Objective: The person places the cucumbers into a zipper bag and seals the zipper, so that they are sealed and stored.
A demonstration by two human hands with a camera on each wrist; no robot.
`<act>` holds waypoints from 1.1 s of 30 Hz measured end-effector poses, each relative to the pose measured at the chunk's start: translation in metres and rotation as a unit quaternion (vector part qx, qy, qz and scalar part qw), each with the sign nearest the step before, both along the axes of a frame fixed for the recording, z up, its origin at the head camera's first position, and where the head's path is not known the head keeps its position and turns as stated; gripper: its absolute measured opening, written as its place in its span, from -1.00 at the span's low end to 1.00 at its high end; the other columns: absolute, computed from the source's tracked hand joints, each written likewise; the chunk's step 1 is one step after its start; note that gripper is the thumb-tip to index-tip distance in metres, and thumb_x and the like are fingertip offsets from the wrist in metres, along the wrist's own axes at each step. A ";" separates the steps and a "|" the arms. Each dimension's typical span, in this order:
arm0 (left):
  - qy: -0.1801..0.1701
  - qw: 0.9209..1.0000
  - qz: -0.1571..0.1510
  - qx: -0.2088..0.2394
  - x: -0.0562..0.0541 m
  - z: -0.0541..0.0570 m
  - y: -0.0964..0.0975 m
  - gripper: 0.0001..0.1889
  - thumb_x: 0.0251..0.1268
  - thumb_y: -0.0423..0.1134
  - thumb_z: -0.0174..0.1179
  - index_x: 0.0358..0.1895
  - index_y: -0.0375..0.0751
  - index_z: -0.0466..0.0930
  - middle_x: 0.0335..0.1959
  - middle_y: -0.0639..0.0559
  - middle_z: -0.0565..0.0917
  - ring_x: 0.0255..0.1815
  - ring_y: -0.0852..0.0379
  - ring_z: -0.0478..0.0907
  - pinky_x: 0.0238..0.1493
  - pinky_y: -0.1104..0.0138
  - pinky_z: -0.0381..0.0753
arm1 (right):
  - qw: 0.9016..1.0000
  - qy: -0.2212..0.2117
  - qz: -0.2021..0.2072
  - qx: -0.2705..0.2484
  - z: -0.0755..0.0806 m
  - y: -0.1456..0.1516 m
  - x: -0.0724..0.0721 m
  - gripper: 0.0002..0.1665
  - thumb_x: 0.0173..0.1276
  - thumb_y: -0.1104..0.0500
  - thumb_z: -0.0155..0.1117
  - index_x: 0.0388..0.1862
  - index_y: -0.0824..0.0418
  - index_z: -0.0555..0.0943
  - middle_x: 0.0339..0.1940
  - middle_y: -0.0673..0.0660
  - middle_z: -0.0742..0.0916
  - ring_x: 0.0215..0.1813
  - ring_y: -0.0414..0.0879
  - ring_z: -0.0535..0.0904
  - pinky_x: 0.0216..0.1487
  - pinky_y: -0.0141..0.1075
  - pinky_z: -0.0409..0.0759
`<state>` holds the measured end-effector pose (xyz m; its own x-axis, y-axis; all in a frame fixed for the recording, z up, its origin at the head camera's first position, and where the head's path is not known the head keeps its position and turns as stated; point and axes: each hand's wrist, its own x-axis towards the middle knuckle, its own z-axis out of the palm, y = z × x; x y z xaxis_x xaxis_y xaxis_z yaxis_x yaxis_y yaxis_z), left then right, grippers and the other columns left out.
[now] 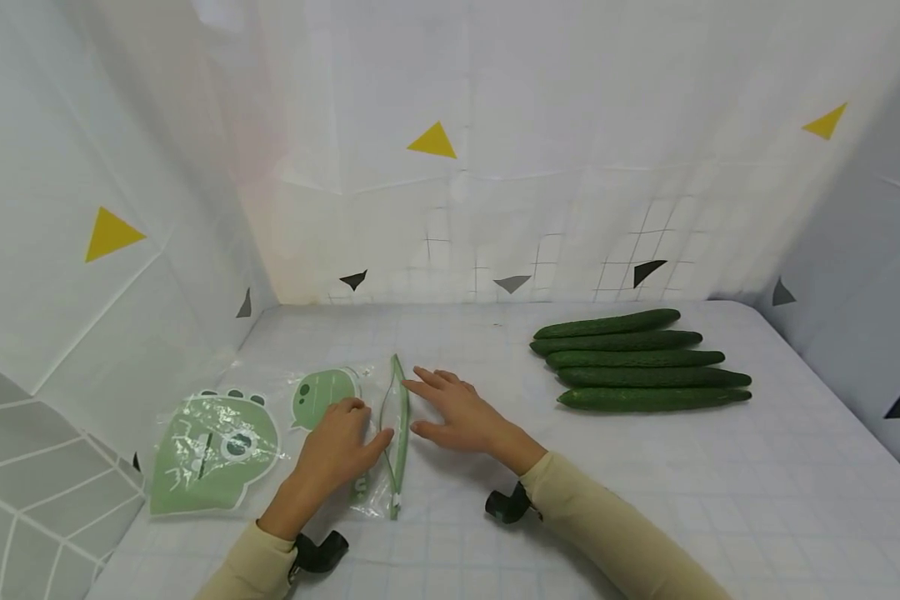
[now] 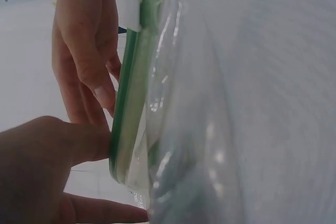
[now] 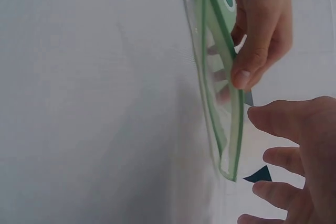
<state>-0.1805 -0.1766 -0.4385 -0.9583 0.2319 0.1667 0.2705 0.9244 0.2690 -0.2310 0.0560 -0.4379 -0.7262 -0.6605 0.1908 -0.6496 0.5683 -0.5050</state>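
Observation:
A clear slider zip bag [image 1: 232, 450] with green cartoon prints lies flat at the left of the table. Its green-edged mouth [image 1: 402, 433] gapes a little and faces right, with a white slider [image 2: 132, 11] at the near end. My left hand [image 1: 337, 446] lies over the bag and pinches one edge of the mouth; in the right wrist view its thumb [image 3: 244, 77] presses the green rim, and fingers show through the plastic. Just right of the mouth is my right hand [image 1: 461, 417], fingers spread and holding nothing. Whether its fingertips touch the rim I cannot tell.
Several long green cucumbers [image 1: 645, 358] lie side by side at the back right of the table. A white sheet covers the table [image 1: 510, 550]. White cloth walls [image 1: 570, 125] with yellow and dark triangles stand at the back and sides.

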 end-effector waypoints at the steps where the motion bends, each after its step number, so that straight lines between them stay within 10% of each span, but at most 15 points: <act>1: 0.000 1.000 0.000 0.000 0.000 0.000 0.000 -0.46 0.41 0.04 0.31 0.02 -0.50 0.69 0.15 -0.35 0.61 0.17 -0.28 0.55 0.05 -0.11 0.66 | 1.000 0.000 0.003 -0.001 -0.001 -0.001 0.000 -0.22 0.51 0.00 0.32 0.62 0.13 0.34 0.64 0.24 0.28 0.57 0.33 0.19 0.43 0.34 0.22; 23: 0.026 0.999 -0.009 0.036 0.002 0.001 0.002 -0.63 0.34 -0.14 0.33 -0.03 -0.43 0.76 0.12 -0.30 0.65 0.17 -0.28 0.58 0.02 -0.12 0.67 | 0.999 -0.011 0.005 0.046 -0.010 -0.019 -0.005 -0.26 0.51 -0.17 0.31 0.58 0.01 0.43 0.64 0.13 0.32 0.57 0.28 0.21 0.45 0.30 0.21; 33: 0.075 0.992 0.006 0.104 0.005 0.002 0.004 -0.85 0.29 -0.35 0.24 -0.17 -0.34 0.72 -0.14 -0.10 0.68 -0.22 -0.04 0.64 -0.28 0.09 0.68 | 0.997 0.016 0.001 0.078 -0.019 -0.017 -0.004 -0.20 0.46 -0.24 0.35 0.56 0.04 0.45 0.63 0.13 0.33 0.59 0.22 0.19 0.45 0.27 0.24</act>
<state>-0.1752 -0.1727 -0.4364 -0.9212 0.1672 0.3512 0.3122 0.8563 0.4114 -0.2349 0.0392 -0.4572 -0.7207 -0.6847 0.1090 -0.6646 0.6374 -0.3899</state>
